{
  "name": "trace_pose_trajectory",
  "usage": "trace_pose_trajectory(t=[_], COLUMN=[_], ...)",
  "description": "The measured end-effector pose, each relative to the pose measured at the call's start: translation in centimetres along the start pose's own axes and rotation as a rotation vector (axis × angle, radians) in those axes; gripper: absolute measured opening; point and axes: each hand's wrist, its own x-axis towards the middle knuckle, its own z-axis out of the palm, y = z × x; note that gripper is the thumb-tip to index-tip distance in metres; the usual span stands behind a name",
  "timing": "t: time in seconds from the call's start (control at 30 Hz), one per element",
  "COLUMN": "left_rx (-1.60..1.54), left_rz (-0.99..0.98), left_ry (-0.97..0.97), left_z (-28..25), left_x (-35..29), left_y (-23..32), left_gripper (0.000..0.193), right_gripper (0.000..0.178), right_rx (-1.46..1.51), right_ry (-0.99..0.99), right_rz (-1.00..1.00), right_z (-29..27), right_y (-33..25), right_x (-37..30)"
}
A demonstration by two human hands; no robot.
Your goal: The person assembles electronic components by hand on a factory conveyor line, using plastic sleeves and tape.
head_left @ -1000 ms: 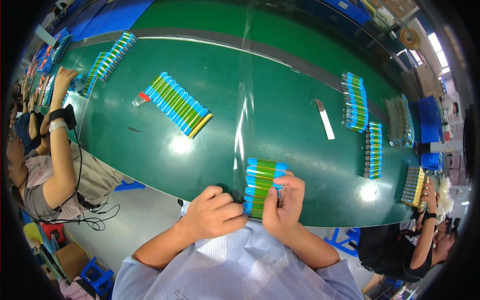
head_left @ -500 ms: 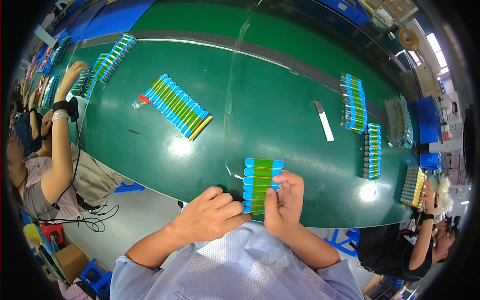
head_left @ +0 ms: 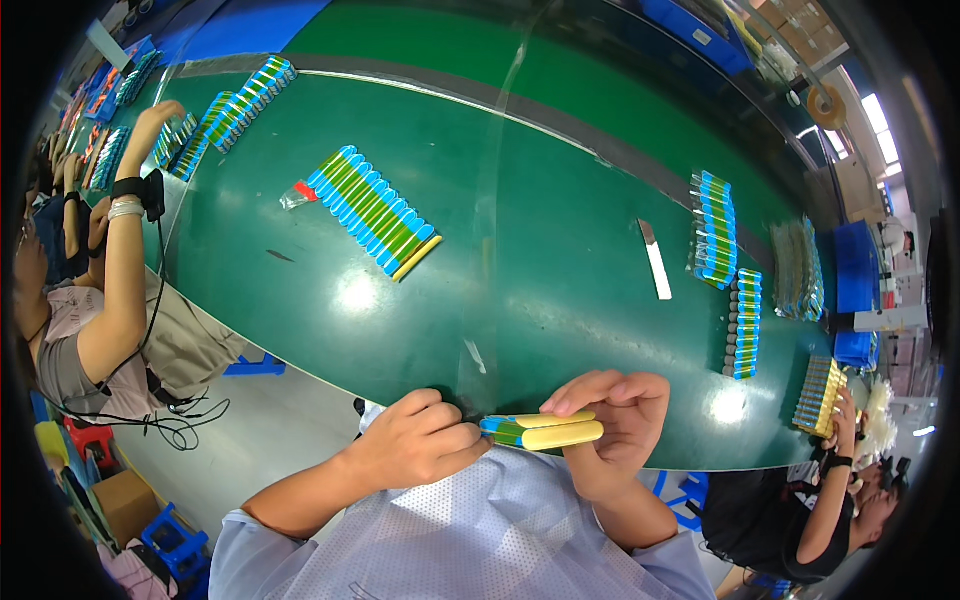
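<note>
A small bundle of flat, round-ended bars [head_left: 508, 431], blue and green on one side with yellow faces showing, is held edge-on in front of my chest. My left hand [head_left: 425, 436] is closed at its left end, the fingers curled so that its fingertips are partly hidden. My right hand [head_left: 622, 420] grips the yellow side, fingers above and thumb behind. Beyond my hands, a longer row of blue-and-green bars [head_left: 370, 215] with a yellow bar at its near end lies slantwise on the green table [head_left: 560, 230]. A red-and-clear scrap [head_left: 303, 193] touches its far end.
A white-handled knife [head_left: 656, 268] lies right of centre. More bar rows [head_left: 713, 228] stand at the right, near blue bins [head_left: 855, 260]; others [head_left: 250, 105] lie far left. A co-worker's arm [head_left: 125, 260] reaches in at left; another person's hand [head_left: 844, 415] holds a yellowish stack at right.
The bundle has turned from showing its blue-and-green face to lying edge-on with yellow faces visible. My right hand has shifted right and opened its grip around it; the view has tilted slightly.
</note>
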Motion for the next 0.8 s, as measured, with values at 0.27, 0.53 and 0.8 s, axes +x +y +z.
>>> trace_pose_trajectory(t=[0.27,0.53,0.8], left_rx=[-0.005,0.001,-0.1], left_rz=[-0.029,-0.019,-0.228], left_ry=[0.13,0.273,0.265], left_z=[0.8,1.4,1.4], left_x=[-2.1,-4.5,-4.6], left_y=[1.2,1.0,1.7], left_gripper=[0.022,0.021,0.026], right_gripper=[0.054,0.036,0.034], right_rx=[-0.095,-0.329,-0.501], right_ry=[-0.134,-0.345,-0.51], right_rz=[0.05,0.094,0.305], right_z=[-0.6,-0.6,-1.3], right_y=[-1.7,-5.0,-7.2], right_x=[0.3,1.1,0.9])
